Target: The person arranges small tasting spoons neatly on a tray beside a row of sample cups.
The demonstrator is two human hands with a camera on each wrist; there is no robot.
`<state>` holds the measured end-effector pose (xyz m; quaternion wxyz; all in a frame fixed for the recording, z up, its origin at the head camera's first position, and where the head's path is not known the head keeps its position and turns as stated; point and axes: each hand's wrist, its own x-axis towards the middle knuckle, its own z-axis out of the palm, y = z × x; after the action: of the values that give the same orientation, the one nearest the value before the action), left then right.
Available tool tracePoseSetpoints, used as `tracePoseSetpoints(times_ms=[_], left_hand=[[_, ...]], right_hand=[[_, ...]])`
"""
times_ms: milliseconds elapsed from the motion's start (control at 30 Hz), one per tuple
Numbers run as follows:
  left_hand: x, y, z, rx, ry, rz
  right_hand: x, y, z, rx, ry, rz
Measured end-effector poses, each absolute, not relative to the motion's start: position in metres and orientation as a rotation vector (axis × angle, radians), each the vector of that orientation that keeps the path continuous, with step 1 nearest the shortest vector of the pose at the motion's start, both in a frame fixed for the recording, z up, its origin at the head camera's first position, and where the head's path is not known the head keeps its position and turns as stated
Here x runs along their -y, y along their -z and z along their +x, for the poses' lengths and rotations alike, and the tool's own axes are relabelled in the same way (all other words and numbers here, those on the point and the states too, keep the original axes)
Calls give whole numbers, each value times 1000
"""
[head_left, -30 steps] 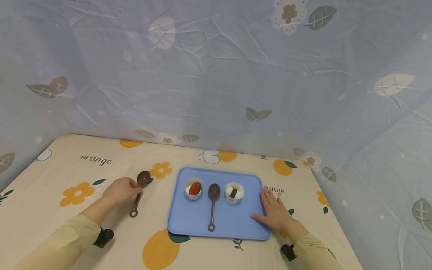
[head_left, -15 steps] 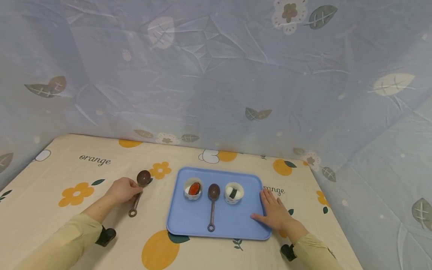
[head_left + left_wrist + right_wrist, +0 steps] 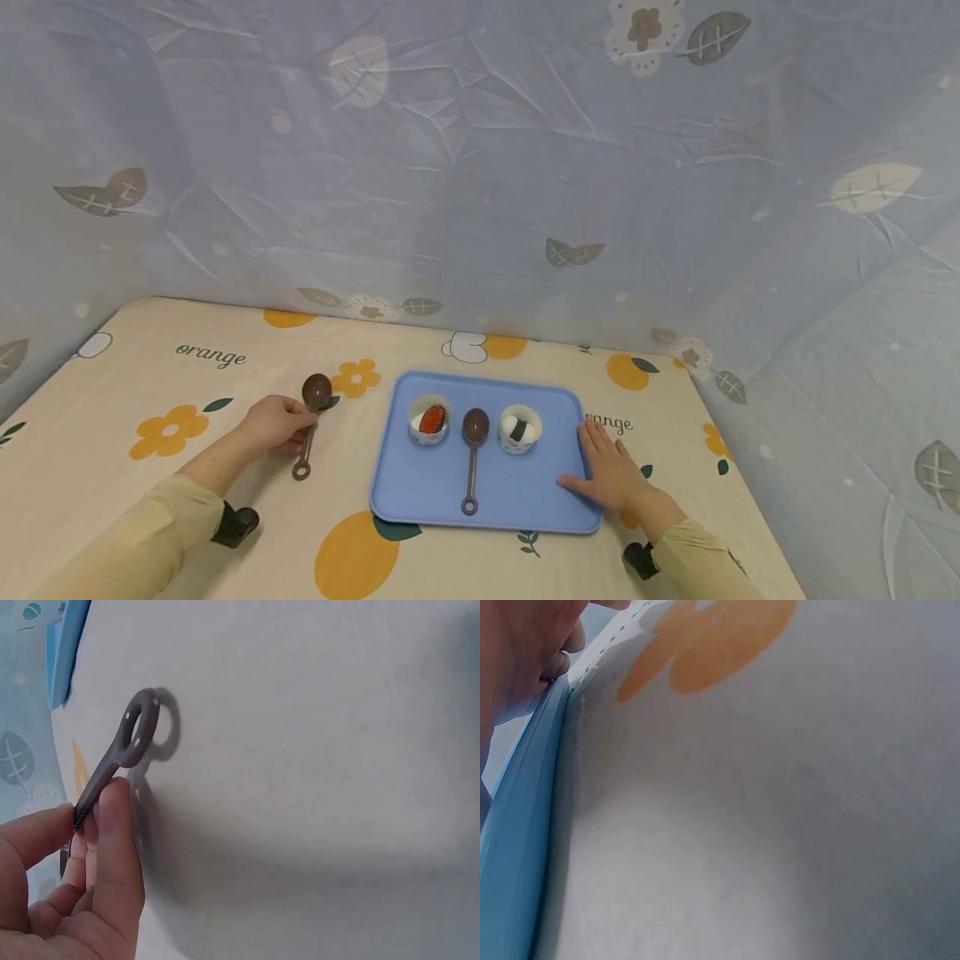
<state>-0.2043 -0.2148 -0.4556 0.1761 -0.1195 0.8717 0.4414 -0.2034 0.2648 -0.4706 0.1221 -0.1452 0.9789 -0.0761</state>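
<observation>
Between thumb and fingers my left hand (image 3: 276,422) pinches the handle of a brown spoon (image 3: 317,392), left of the blue tray (image 3: 420,508). In the left wrist view the ring at the handle's end (image 3: 146,720) sticks up past the fingertips and throws a shadow on the cloth. My right hand (image 3: 609,473) rests on the tray's right rim, fingers straight and spread. On the tray lies a second brown spoon (image 3: 473,458), flanked by a white cup (image 3: 420,433) with a red-topped sushi piece (image 3: 432,419) and another white cup (image 3: 517,447) with a rice ball (image 3: 522,428) banded in black.
A cream tablecloth (image 3: 247,533) printed with oranges, flowers and leaves covers the table. Behind and to the right hangs a pale blue patterned cloth (image 3: 480,167). A black wrist strap piece (image 3: 238,525) shows under the left sleeve.
The spoon in my left hand has turned slightly, its bowl now showing a rounder side and its handle end a little further right. The right hand and tray have stayed in place.
</observation>
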Motion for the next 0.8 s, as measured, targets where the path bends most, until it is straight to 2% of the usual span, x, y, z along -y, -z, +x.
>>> tracePoseSetpoints(times_ms=[800], left_hand=[[211,440,-203,-2297,-1434,-254]], right_hand=[[-268,464,-201,-2858,259,-468]])
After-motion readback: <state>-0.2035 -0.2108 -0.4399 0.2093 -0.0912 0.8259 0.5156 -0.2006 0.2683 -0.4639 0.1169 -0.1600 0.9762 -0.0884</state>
